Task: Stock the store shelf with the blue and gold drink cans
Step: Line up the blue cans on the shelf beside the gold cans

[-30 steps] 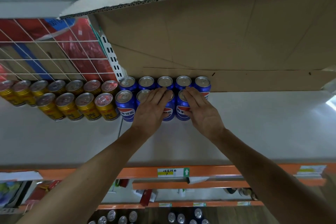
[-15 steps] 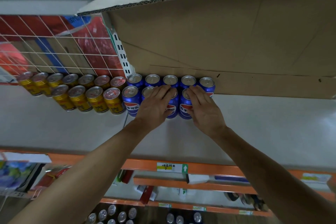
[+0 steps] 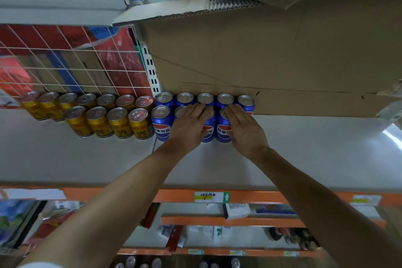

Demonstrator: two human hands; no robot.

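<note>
Blue cans [image 3: 162, 123] stand in two rows at the back of the white shelf [image 3: 304, 154], against a brown cardboard box. Gold cans [image 3: 118, 123] stand in two rows to their left, in front of a wire grid. My left hand [image 3: 189, 125] lies with straight fingers over the front-row blue cans in the middle. My right hand [image 3: 244, 128] lies with straight fingers over the rightmost front-row blue can [image 3: 224, 130] and reaches toward the back row. Both hands hide parts of the cans under them.
A large cardboard box [image 3: 272, 61] fills the back of the shelf on the right. The wire grid [image 3: 71, 61] backs the gold cans. An orange shelf edge [image 3: 130, 194] with a price label [image 3: 210, 197] runs below. Lower shelves hold small goods and more cans.
Both hands stay on the front-row blue cans. The camera view has shifted slightly, so the cans and shelf sit further right and lower in the frame.
</note>
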